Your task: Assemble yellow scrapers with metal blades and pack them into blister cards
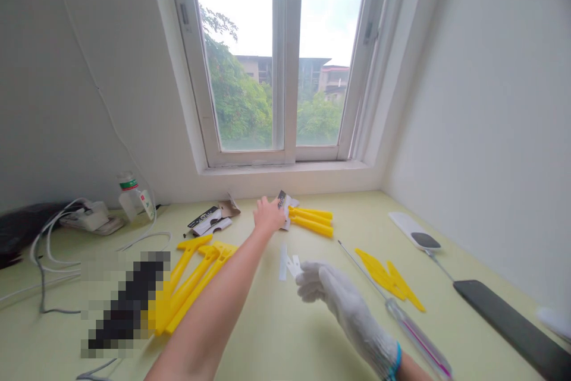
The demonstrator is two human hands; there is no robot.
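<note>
Counter (267,333) space, pale yellow-green, runs up to the window (285,158) at twelve o'clock. The bare left hand (267,214) stretches toward twelve, seemingly because the small carton (282,198) beside its fingers sits far back; I can't tell from here whether its grip is closed on anything. The gloved right hand (328,289) curves near the middle, just by some white strips (293,265), and I can't tell whether that grip pinches one. Yellow scrapers (196,273) at nine and yellow handles (312,226) at one lie grouped, probably to keep like with like. They look smooth and plastic; the yellow wedges (379,273) at three are flat and pointed, the glove (370,330) soft cloth.
</note>
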